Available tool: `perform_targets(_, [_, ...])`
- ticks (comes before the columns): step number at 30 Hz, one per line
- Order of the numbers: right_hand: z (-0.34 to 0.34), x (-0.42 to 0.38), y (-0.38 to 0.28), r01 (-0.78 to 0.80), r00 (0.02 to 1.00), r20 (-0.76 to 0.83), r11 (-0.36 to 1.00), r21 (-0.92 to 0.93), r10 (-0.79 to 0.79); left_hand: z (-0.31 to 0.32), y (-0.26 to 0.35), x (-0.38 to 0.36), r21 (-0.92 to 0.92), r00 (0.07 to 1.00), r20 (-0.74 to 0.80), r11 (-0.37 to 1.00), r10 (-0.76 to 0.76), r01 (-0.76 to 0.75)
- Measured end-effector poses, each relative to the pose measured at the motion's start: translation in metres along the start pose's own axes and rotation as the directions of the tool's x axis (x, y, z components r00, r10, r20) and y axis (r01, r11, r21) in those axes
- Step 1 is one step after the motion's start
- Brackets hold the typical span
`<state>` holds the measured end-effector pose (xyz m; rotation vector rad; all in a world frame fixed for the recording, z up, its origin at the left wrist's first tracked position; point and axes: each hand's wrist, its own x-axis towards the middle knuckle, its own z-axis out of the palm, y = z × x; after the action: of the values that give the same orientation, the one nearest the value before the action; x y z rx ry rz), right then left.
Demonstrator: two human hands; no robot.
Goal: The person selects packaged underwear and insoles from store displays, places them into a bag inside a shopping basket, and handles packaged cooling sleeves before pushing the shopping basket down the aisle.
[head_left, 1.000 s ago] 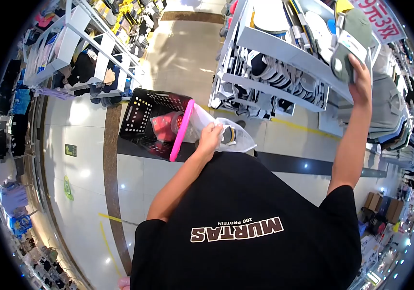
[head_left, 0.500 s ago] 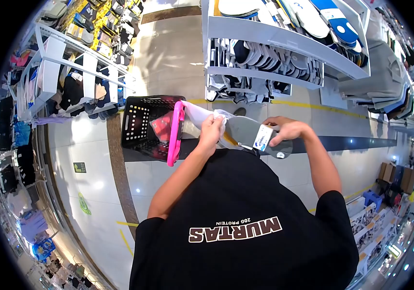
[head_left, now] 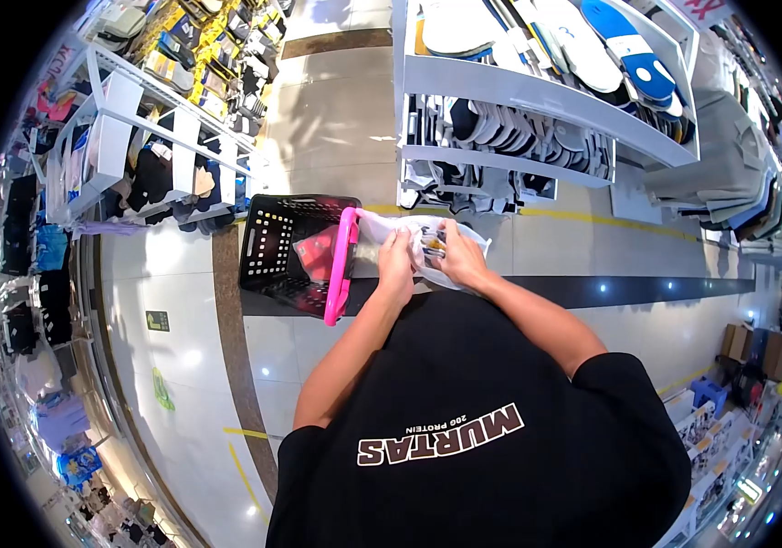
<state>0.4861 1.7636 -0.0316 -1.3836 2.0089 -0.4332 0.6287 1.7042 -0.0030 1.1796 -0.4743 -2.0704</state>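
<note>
My left hand point(head_left: 396, 267) is closed on a thin white plastic bag point(head_left: 377, 226), just right of a black shopping basket point(head_left: 258, 247). At the bag's right part is my right hand point(head_left: 462, 259), its fingers bent against the plastic and closed on it. A small patch with dark and yellowish marks point(head_left: 432, 241) shows between the two hands; what it belongs to is hard to make out. The basket's pink handle point(head_left: 343, 267) stands beside my left hand, touching or overlapping the bag. Inside the basket lies a red package point(head_left: 320, 254).
A white display rack point(head_left: 546, 87) with insoles stands ahead to the right. Another white rack point(head_left: 117, 137) with socks and dark goods is at the left. Cardboard boxes point(head_left: 756, 347) are on the far right. Tiled floor point(head_left: 327, 110) runs ahead between the racks.
My right hand has moved left to the bag. The grey insole with a white label that it held is no longer plainly visible. My left hand stays on the bag.
</note>
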Motion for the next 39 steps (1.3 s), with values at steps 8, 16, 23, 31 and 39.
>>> perform_targets(8, [0.013,-0.023,0.005,0.086,0.992,-0.099,0.996,0.034,-0.082,-0.009,-0.016,0.01,0.016,0.996,0.086,1.0,-0.021,0.02])
perform_targets(16, [0.032,-0.007,0.034,-0.189,0.97,0.132,0.976,-0.111,0.203,-0.015,-0.007,-0.012,0.368,0.997,0.01,0.928,-0.077,0.068])
perform_targets(23, [-0.001,0.007,0.042,-0.041,0.964,0.26,0.998,-0.053,0.054,-0.016,0.001,-0.004,0.549,0.992,0.051,0.827,0.115,-0.124])
perform_targets(31, [-0.305,-0.007,-0.018,0.131,0.908,-0.418,0.925,0.356,0.032,-0.035,-0.01,0.009,0.573,0.995,0.062,0.813,0.083,-0.103])
perform_targets(39, [-0.489,0.065,0.064,-0.374,0.631,-0.759,0.921,-0.113,0.163,-0.031,-0.008,0.002,0.579,0.991,0.054,0.805,0.122,-0.13])
